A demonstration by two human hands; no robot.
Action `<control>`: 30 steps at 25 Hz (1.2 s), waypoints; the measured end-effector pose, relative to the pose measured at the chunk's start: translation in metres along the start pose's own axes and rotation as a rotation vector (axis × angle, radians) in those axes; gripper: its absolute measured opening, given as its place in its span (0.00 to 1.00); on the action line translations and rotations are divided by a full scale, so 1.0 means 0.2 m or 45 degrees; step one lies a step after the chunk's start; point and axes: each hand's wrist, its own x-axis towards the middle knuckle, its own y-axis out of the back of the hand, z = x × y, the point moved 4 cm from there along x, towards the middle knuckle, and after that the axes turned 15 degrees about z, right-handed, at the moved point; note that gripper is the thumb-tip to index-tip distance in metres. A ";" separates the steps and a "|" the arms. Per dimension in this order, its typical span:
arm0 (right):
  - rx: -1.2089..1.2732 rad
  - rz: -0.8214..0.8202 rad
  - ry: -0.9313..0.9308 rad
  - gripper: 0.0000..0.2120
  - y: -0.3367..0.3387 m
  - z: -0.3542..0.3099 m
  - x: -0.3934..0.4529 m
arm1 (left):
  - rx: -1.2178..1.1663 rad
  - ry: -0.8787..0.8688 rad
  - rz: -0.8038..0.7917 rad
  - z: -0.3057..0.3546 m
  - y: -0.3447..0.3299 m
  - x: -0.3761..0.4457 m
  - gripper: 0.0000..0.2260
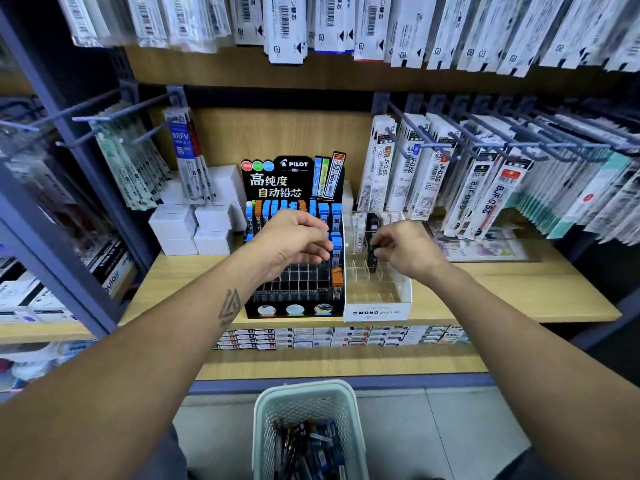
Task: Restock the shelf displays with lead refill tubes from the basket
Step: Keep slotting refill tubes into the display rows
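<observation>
A: Where's the right hand [407, 249]?
B: Stretched over the clear MONO display [377, 289], fingertips pinching a black lead tube [372, 258] upright in a slot.
A: The left hand [294, 237]?
B: Hovering before the Pilot display [294, 244], fingers curled; a grip's unclear. Basket [308, 431] below.

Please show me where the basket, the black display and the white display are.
basket [304, 388]: head view, on its far rim.
black display [294, 310]: head view, on its front panel.
white display [377, 312]: head view, on its front label.

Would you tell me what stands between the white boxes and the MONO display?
The black Pilot display, partly stocked with lead tubes, as the head view shows.
</observation>
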 end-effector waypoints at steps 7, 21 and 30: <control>-0.033 0.112 -0.030 0.11 0.01 -0.03 -0.01 | 0.020 -0.002 -0.026 -0.02 0.00 0.00 0.07; 0.264 -0.149 0.141 0.07 -0.09 -0.40 -0.35 | 0.475 0.019 -0.205 -0.25 -0.02 -0.25 0.05; 0.000 -0.731 -0.299 0.07 -0.84 -0.24 -1.07 | 0.754 0.494 -0.120 -1.24 0.00 -0.54 0.09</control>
